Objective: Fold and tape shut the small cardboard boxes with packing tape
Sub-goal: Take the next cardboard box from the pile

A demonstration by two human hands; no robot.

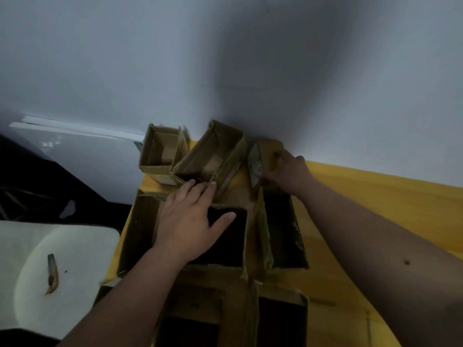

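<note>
Several open cardboard boxes crowd the left end of a yellow table. My left hand lies flat with straight fingers over an open box, its fingertips touching the near edge of a tilted long box. My right hand grips a small closed box by the wall, thumb on its labelled end face. Another small open box stands at the far left corner. No tape roll is visible.
An open box sits under my right forearm, and two more boxes stand at the near edge. A utility knife lies on a white chair seat to the left. A grey wall closes the back.
</note>
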